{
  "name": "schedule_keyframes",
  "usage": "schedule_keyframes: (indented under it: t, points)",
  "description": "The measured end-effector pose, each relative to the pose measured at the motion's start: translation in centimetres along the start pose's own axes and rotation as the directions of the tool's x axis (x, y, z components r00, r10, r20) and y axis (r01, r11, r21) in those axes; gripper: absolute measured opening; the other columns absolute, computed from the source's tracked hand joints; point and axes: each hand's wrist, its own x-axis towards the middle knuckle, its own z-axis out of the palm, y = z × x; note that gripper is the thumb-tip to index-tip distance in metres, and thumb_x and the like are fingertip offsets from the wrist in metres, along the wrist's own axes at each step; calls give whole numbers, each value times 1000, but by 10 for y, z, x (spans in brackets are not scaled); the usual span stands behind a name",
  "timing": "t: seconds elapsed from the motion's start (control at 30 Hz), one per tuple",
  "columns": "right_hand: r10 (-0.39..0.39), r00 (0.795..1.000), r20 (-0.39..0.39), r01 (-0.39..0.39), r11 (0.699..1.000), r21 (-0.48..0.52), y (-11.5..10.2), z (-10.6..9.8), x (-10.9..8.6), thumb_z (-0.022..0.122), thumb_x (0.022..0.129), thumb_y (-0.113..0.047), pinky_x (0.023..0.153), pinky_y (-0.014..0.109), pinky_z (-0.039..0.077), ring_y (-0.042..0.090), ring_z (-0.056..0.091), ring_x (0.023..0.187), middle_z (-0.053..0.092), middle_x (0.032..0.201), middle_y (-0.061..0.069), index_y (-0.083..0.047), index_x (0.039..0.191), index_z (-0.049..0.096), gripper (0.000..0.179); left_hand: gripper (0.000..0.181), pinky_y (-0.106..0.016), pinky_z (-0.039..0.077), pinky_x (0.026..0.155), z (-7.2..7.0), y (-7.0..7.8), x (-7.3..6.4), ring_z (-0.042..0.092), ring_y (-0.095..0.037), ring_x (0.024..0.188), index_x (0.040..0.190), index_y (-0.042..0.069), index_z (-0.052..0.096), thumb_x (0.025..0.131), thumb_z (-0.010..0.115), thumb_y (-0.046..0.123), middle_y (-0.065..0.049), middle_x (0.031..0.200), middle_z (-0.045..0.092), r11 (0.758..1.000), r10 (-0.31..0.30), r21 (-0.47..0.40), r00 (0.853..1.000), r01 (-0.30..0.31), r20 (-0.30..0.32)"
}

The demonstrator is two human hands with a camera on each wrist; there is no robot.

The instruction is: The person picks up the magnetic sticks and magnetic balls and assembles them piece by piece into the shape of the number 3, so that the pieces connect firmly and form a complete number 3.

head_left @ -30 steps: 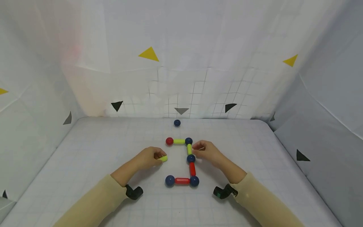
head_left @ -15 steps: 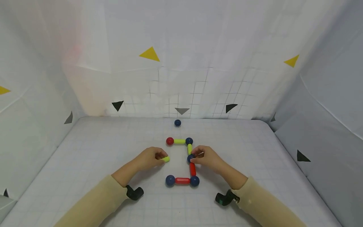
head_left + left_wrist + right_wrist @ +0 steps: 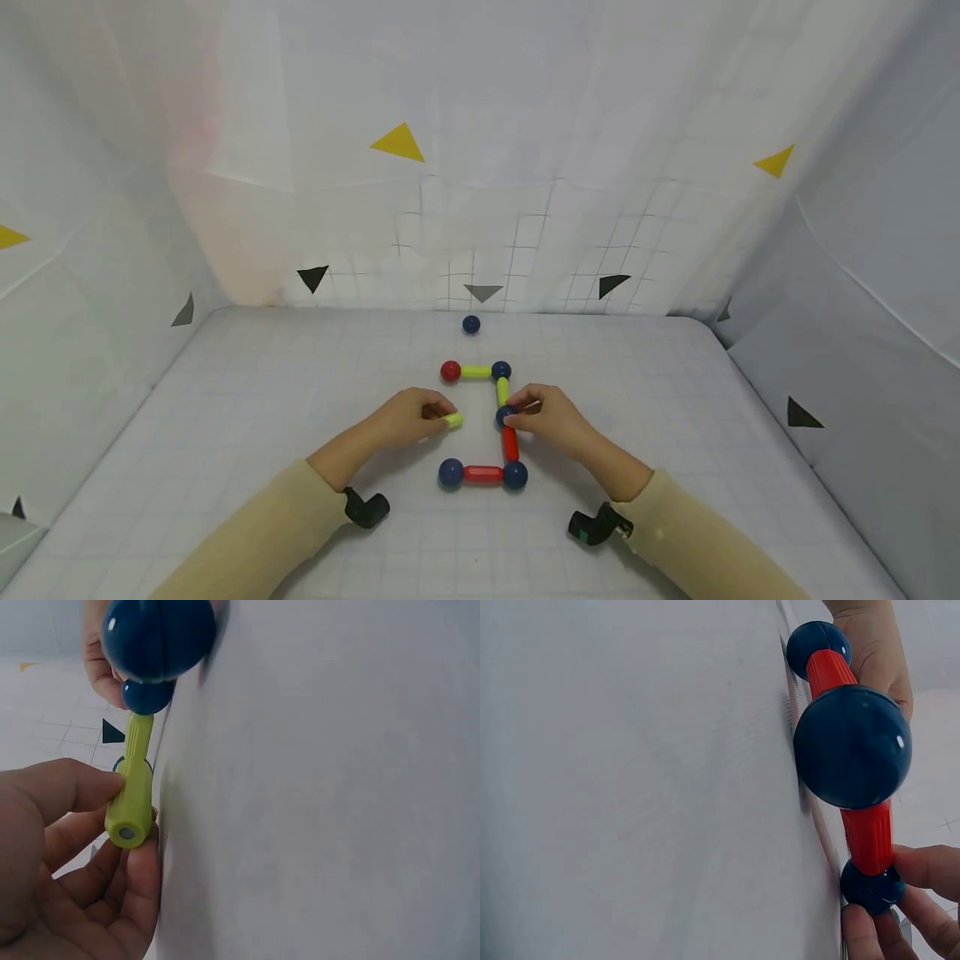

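A yellow-green rod point(image 3: 131, 802) with a metal disc at its end is pinched between thumb and fingers of my left hand point(image 3: 411, 418), left of the joined pieces. My right hand point(image 3: 553, 415) pinches the dark blue ball point(image 3: 872, 887) at the middle of the right side. From that ball a yellow-green rod point(image 3: 502, 391) runs back to a blue ball point(image 3: 501, 371), then another yellow-green rod point(image 3: 476, 372) leads to a red ball point(image 3: 450, 372). Toward me, a red rod point(image 3: 511, 444) joins a blue corner ball point(image 3: 515, 475), and a second red rod point(image 3: 483, 474) ends at a blue ball point(image 3: 451, 473).
A loose dark blue ball point(image 3: 471, 324) lies near the back edge of the white gridded table point(image 3: 315, 350). White sheets with yellow and black triangles hang behind and at both sides. Dark wrist-worn devices point(image 3: 367, 509) sit at both sleeves.
My left hand has moved right with the yellow-green rod, closer to the joined pieces. My right hand has come down from beside the yellow-green rod to grip the middle blue ball.
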Motion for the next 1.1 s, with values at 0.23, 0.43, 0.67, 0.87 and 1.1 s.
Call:
schedule_keyframes:
  t: [0.23,0.43,0.67,0.87,1.1]
  points:
    - [5,1000,-10,-5,1000,26,1,-1,2,80,86,-16,79,35,55,20,63,95,68,103,0,-13,106,71,22,21,-33,51,89,5,8,10,58,-14,95,116,18,72,95,68,18,7,102,66,999,49,-24,998,-48,38]
    - [5,1000,-14,-5,999,39,2,-1,4,80,86,-15,79,34,55,20,63,95,68,103,1,-12,106,72,22,21,-34,51,90,5,13,16,59,-14,96,116,19,72,95,69,19,7,104,67,997,54,-52,997,-51,57]
    - [-3,1000,-12,4,999,42,5,-1,6,80,86,-16,81,35,55,22,63,97,69,104,2,-11,106,72,22,23,-33,50,93,7,16,22,59,-13,100,118,18,71,95,70,16,7,106,67,994,76,-78,995,-71,59]
    - [-11,1000,-18,12,999,48,6,-2,8,80,86,-17,81,35,55,21,63,98,69,104,2,-12,106,72,22,22,-35,50,95,9,19,26,60,-15,101,116,18,71,95,70,15,6,106,68,992,85,-99,995,-80,49]
    - [-19,1000,-13,19,998,65,6,-3,10,80,86,-16,82,35,56,21,63,99,69,105,2,-12,106,72,22,20,-34,51,93,12,18,32,61,-15,101,114,18,73,94,71,14,6,107,68,991,90,-106,995,-84,51]
